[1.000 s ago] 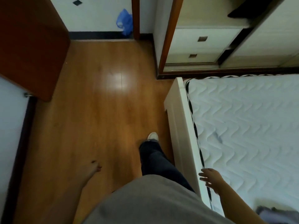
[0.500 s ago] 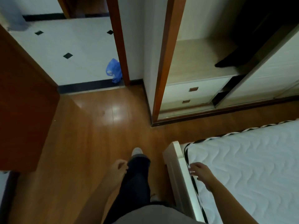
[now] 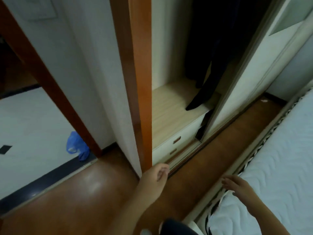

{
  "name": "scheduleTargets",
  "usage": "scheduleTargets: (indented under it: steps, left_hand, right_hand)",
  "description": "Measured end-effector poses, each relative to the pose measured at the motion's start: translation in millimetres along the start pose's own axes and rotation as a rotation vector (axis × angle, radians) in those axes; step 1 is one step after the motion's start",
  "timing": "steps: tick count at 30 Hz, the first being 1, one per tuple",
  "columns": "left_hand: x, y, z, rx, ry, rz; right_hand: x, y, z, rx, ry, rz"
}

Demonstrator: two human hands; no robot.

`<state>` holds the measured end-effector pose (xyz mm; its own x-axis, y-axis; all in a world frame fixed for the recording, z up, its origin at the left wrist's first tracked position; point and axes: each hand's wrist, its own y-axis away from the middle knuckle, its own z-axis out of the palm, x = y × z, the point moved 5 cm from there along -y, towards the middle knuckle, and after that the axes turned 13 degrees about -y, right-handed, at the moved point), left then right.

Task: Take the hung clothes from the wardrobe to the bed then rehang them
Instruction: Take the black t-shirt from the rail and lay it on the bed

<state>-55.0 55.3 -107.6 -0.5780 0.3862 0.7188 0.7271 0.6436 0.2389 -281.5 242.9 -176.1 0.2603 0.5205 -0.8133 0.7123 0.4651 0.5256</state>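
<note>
The clothes [image 3: 209,65] hung dark inside the open wardrobe [image 3: 165,48], toward its right side. Their lowest tip touched the shelf [image 3: 169,106] near its front right corner, just beside the sliding door [image 3: 250,85]. How many garments hung there could not be told in the shadow. Two drawers [image 3: 176,141] sat under the shelf's front edge, both pushed in.

The left hand [image 3: 156,175] was out in front, low, near the foot of the wardrobe's orange-brown post [image 3: 140,82]. Its grip was loose, the fingers curled softly inward with nothing in them. Whether it touched the post could not be told.

The right hand [image 3: 237,185] was over the near left corner of the bed [image 3: 279,150], its grip spread, fingers straight and apart, pinching nothing. Whether it touched the bed could not be told either. A quilted white mattress covered the bed, with a black-and-white cord running along its left edge.

A strip of brown floor [image 3: 211,158] ran between the bed and the wardrobe. A blue bag [image 3: 76,146] lay on the white tiles past the doorway at the left, against the door frame. A dark trouser leg [image 3: 176,228] showed at the bottom edge.
</note>
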Motion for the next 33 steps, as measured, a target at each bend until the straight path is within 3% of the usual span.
scheduleTargets:
  steps: [6,11,15,20,27,33]
  left_hand:
    - [75,-74,3,-0.059,0.025,0.177]
    - [103,-145,-8,0.006,0.041,0.208]
    - [128,-217,-29,0.148,0.106,0.207]
    - [178,-301,-81,0.488,0.21,0.206]
    - [256,-379,-153,0.698,0.125,0.313]
    - [311,-411,-216,0.8,0.064,0.452]
  right_hand:
    - [-29,-30,-30,0.13,-0.114,-0.064]
    - [-91,-82,-48,0.157,-0.119,-0.195]
    - [-186,-139,-66,0.117,-0.1,-0.421]
    - [-322,-205,-97,-0.03,-0.052,-0.677]
    - [-518,-229,-125,-0.165,0.028,-1.012]
    - [-651,-231,-128,-0.025,0.043,-1.275]
